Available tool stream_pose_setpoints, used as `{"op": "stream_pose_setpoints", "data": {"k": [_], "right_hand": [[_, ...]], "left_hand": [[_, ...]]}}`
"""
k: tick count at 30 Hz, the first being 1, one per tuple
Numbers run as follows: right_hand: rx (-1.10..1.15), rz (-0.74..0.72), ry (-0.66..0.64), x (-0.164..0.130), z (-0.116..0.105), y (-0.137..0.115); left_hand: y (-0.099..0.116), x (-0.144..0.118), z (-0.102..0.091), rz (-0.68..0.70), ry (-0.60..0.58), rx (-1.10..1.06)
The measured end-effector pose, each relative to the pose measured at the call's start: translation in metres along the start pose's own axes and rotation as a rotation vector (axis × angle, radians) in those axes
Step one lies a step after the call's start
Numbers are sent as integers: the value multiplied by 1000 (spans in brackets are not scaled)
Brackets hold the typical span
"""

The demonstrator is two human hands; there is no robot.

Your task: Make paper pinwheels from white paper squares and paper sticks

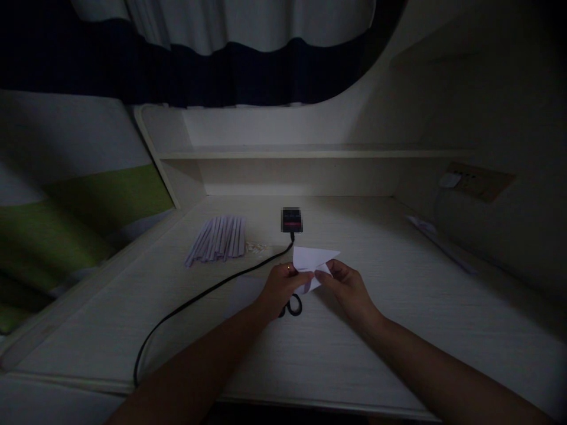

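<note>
Nearest you, partly hidden by your left wrist, black loops (300,307) lie on the table (376,236), probably scissors handles; a flat pale sheet (241,290) lies just beside them, left of your forearm. Just beyond the loops, your left hand (283,284) pinches the white paper (312,257), thumb on the near face; your right hand (348,286) pinches the same piece from the right, the two thumb tips near each other. Neither hand is free. The paper sits between them, in front of your body; whether it touches the tabletop you cannot tell. Orientation: long axis roughly left to right, a sharp corner pointing right, the broad edge at left, a smaller flap slanting down toward you; layer count unclear. Handling, judged: very light, thin, stiff along a fold but floppy across open faces, dry rather than slippery, easily creased or torn. Best hold: flat thumb-and-finger pinch on the folded middle, sparing the thin corner. Farther off, a black cable (243,273) curves past small pale bits (256,248) and a fan of paper rolls (221,236) to a dark box (291,219); behind are a shelf (287,153) and curtain (266,77).
</note>
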State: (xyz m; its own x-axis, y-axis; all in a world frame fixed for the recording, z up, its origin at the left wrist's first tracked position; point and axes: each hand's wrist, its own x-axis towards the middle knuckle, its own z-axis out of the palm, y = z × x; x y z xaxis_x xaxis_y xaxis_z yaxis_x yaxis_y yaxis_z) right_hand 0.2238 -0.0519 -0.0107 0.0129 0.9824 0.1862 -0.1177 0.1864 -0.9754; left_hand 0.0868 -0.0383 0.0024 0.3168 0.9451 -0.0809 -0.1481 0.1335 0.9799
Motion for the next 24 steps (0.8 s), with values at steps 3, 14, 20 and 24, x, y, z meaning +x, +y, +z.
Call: {"op": "stream_pose_setpoints", "data": {"k": [3,14,20,24], "right_hand": [[-37,-25,7,0,1,5],[58,60,1,-4,10,-1],[-77,-105,166,9,-13,-18],[-198,7,-3,14,-25,-28]], "left_hand": [[-2,1,0,2,55,22],[-2,3,-3,36,102,114],[0,5,-11,-53,38,287],[-2,3,-13,-108,-61,346]]}}
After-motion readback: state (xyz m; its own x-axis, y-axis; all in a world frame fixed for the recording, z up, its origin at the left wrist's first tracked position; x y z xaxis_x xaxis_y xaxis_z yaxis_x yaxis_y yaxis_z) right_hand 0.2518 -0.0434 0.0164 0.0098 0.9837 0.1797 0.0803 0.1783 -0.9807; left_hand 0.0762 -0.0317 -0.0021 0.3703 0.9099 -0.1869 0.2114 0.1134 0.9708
